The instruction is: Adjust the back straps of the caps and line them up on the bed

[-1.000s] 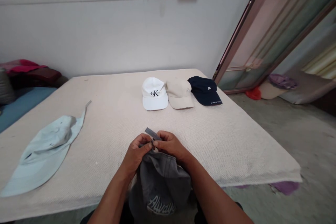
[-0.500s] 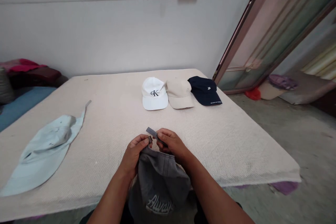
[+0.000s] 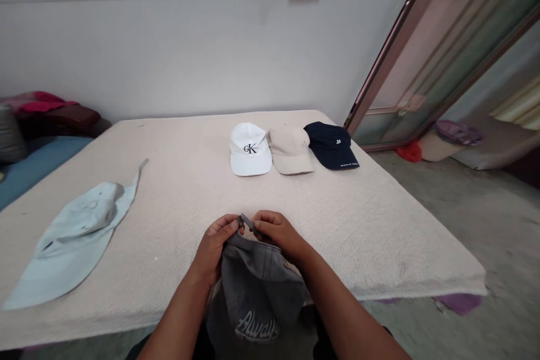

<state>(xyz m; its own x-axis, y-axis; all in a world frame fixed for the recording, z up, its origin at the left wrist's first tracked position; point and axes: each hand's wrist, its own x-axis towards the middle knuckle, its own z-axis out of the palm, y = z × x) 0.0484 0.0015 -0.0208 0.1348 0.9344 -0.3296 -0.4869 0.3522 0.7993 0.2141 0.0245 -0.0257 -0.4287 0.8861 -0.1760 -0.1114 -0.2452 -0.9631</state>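
A dark grey baseball cap [image 3: 261, 287] with white script lettering hangs from both hands at the table's near edge. My left hand [image 3: 217, 242] is closed on the buckle end, pinching a small metal buckle [image 3: 240, 221] between thumb and finger. My right hand [image 3: 276, 230] is closed on the cap's grey strap [image 3: 248, 221], whose free end points at the buckle. Whether the strap tip touches the buckle I cannot tell. A pale blue cap [image 3: 76, 236] lies on its side at the left, its strap sticking out loose.
Along the back of the cloth-covered table [image 3: 189, 191] a white cap [image 3: 251, 152], a beige cap [image 3: 291, 152] and a navy cap [image 3: 331, 146] sit side by side. Behind them is a white wall [image 3: 169, 56]. A sliding door [image 3: 392, 90] stands at the right.
My right hand has drawn the strap back, so less of it shows past the fingers and its tip is now close beside the buckle. The left hand keeps its pinch.
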